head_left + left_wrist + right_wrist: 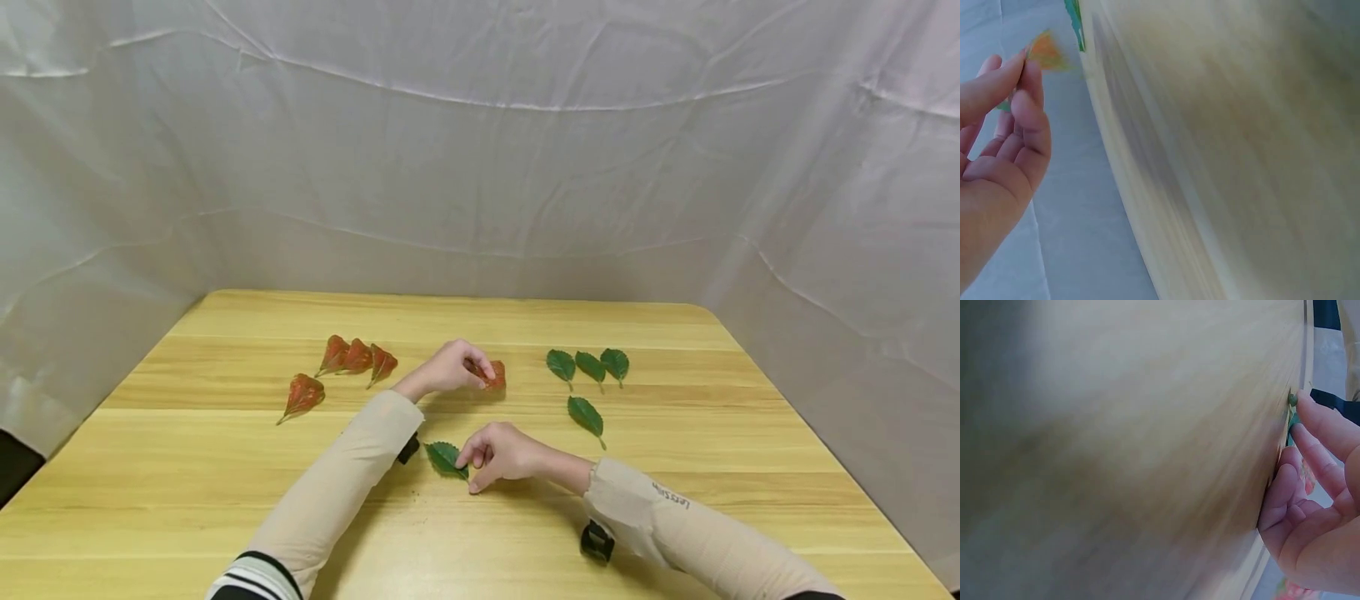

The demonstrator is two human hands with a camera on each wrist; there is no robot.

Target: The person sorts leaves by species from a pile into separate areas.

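My left hand (453,367) is above the table's middle. Its thumb and fingers pinch a red leaf (497,377), which shows orange and blurred in the left wrist view (1047,51). Nearer the front, my right hand (504,454) is low over the wood beside a green leaf (444,458) with a toothed edge. The index fingertip overlaps the blade and the thumb tip is down by the stem, with a gap between them. In the right wrist view, the right hand (1313,481) hides most of that leaf.
On the left of the wooden table (187,475), several red leaves (357,357) lie grouped, one (303,393) closer to the front. Green leaves (591,367) form a row at the right, another (585,414) below them. Pale cloth (480,183) encloses the back and sides.
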